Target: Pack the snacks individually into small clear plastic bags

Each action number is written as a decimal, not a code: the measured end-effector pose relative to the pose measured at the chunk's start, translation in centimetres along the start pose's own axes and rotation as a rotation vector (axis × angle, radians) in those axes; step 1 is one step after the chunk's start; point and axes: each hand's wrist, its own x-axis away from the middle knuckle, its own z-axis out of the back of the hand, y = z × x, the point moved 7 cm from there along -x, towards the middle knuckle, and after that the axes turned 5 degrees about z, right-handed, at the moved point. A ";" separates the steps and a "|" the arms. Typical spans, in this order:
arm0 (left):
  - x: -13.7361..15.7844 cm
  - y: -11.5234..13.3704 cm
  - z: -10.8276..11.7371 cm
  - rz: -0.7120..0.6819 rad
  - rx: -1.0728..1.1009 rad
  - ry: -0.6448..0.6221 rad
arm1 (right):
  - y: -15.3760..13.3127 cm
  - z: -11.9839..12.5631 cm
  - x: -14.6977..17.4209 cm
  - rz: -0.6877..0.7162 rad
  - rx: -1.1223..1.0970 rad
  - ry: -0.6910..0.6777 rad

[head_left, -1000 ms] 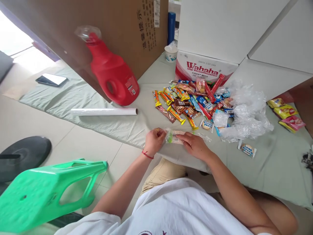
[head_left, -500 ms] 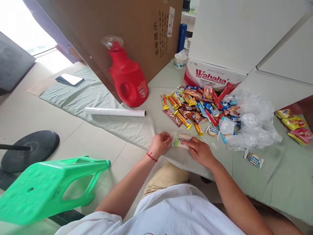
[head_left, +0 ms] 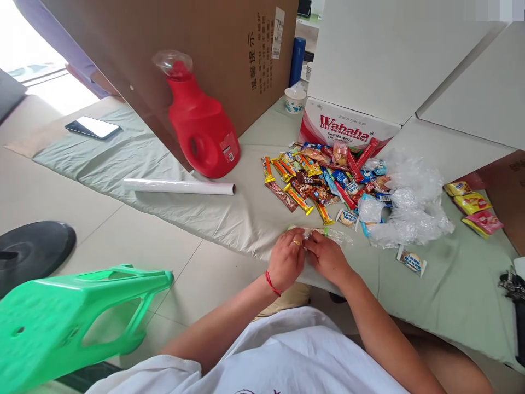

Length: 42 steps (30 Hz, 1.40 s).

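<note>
Head view: left hand [head_left: 287, 258], right hand [head_left: 328, 257] pinch clear-wrapped packet [head_left: 334, 236] side by side on surface [head_left: 455, 279]; snack pile [head_left: 305, 179] lies farther off, white roll [head_left: 179, 186] left.

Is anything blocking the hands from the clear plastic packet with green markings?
Nothing visible: the left hand and right hand are both on the packet and hide part of it. The multicoloured heap of wrapped snacks lies beyond it, not between.
</note>
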 end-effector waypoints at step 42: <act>2.2 -0.8 -2.0 -0.084 0.182 -0.194 | -1.1 0.9 -1.1 -0.255 -0.027 0.308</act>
